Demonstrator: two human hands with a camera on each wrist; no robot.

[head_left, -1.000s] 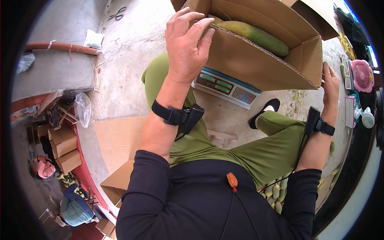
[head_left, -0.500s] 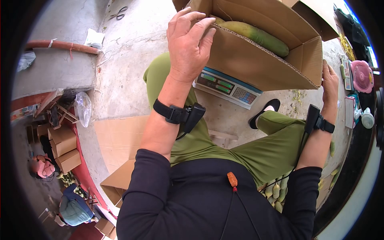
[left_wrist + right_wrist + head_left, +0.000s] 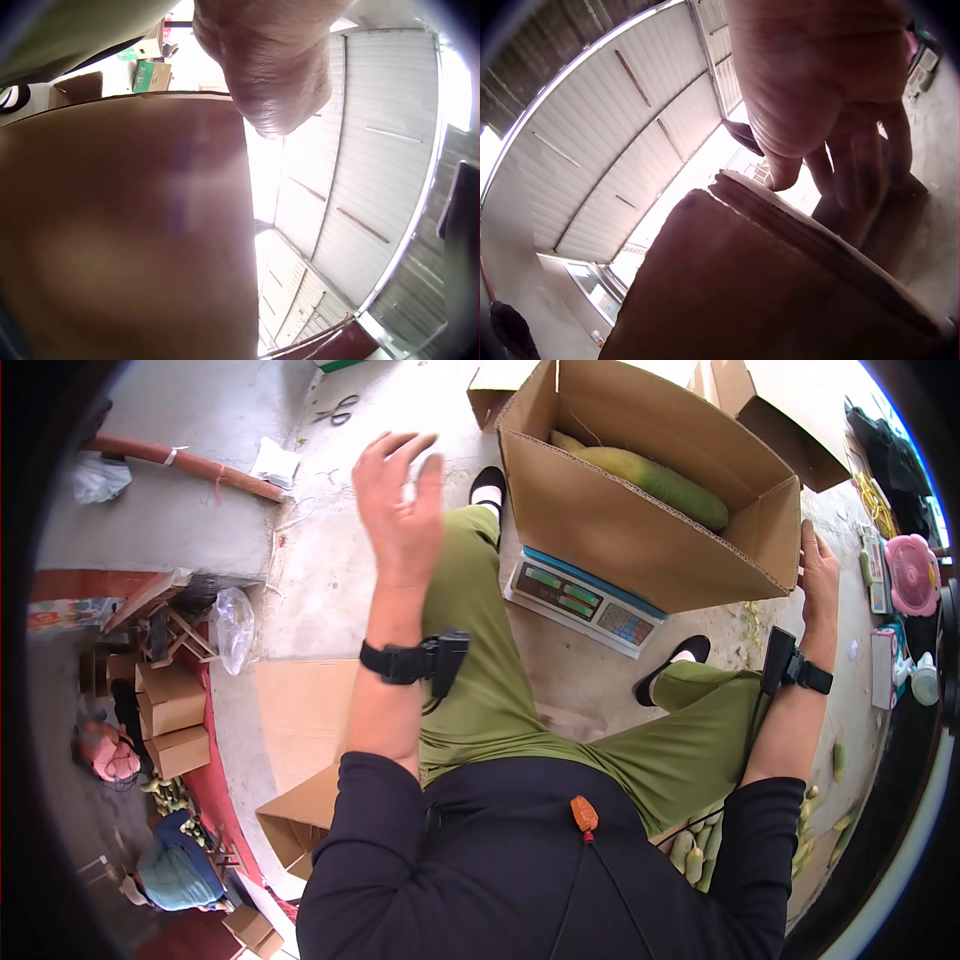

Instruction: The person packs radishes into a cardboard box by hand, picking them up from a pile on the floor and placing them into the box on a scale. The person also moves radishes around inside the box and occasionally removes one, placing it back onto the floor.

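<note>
A cardboard box (image 3: 640, 540) with its top open sits on a digital scale (image 3: 585, 600), whose lit displays and keypad face me. Inside lie long gourds; one gourd (image 3: 655, 485) fades from yellowish to dark green. My left hand (image 3: 400, 505) is raised left of the box, apart from it, fingers loosely spread and holding nothing. At the box's right end, my right hand (image 3: 820, 575) rests with its fingers extended along the cardboard. The right wrist view shows that hand (image 3: 832, 112) beside the box's top corner.
Scissors (image 3: 337, 410) and a white packet (image 3: 274, 462) lie on the left. More gourds (image 3: 695, 850) are by my right leg. Another cardboard box (image 3: 785, 420) stands behind, and a pink fan (image 3: 912, 575) is at far right. A person (image 3: 180, 870) is at lower left.
My left hand has come off the box's near-left edge and moved left, away from it. The right hand stays at the right end. The head view has shifted slightly.
</note>
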